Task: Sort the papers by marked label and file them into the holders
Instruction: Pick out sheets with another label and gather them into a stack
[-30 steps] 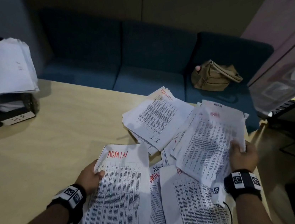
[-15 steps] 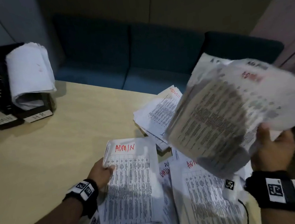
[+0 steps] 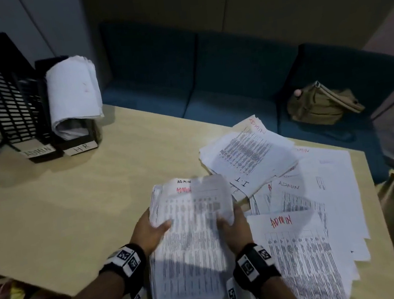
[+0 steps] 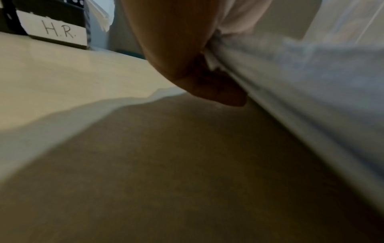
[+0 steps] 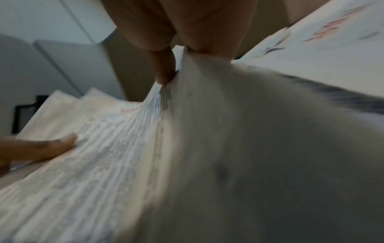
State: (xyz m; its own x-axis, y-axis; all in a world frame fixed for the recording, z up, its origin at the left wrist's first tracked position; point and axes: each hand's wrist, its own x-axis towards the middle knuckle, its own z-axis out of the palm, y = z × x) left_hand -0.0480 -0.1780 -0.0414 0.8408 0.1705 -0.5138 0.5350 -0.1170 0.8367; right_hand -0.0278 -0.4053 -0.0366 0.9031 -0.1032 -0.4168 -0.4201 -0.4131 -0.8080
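A stack of printed sheets marked ADMIN (image 3: 191, 237) lies near the table's front edge, held from both sides. My left hand (image 3: 151, 229) grips its left edge, thumb on top. My right hand (image 3: 229, 222) pinches the sheets (image 5: 129, 148) at their right side between thumb and fingers. In the left wrist view my left hand (image 4: 207, 78) curls round the paper edge (image 4: 290, 82). More ADMIN and I.T papers (image 3: 298, 211) lie spread to the right. Two black holders stand at the back left: ADMIN holder (image 3: 11, 97) looks empty, HR holder (image 3: 75, 139) carries curled papers.
A wooden table (image 3: 73, 201) bears everything. Behind it runs a blue sofa (image 3: 206, 73) with a tan bag (image 3: 322, 106) on it. Small clutter lies at the table's far left by the holders.
My right hand swung its lifted bundle of ADMIN sheets down and left onto the stack under my left hand. Both hands now hold one stack together.
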